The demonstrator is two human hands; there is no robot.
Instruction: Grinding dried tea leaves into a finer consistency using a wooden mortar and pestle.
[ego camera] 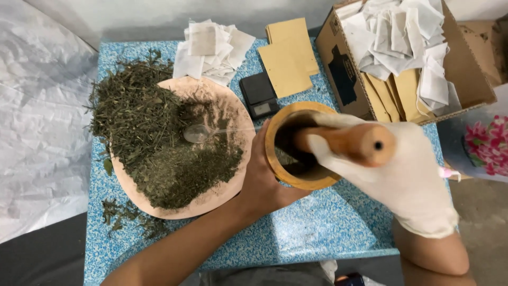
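Observation:
My left hand (pixel 263 177), bare, wraps around the near-left side of a wooden mortar (pixel 280 172) on the blue speckled table (pixel 317 228). My right hand (pixel 407 175), in a white glove, grips a wooden pestle (pixel 352 142) whose lower end dips into the mortar. The mortar's contents are mostly hidden in shadow. Left of the mortar lies a round tan plate (pixel 225 193) heaped with dried green herbs (pixel 153 137), and a clear spoon (pixel 198 133) rests on the pile.
A small black scale (pixel 258 95) sits behind the mortar. Empty white sachets (pixel 211 47) and tan paper envelopes (pixel 288 61) lie at the far edge. A cardboard box (pixel 344 69) with more sachets and envelopes stands at the right. Loose herb bits (pixel 124 214) lie near the plate.

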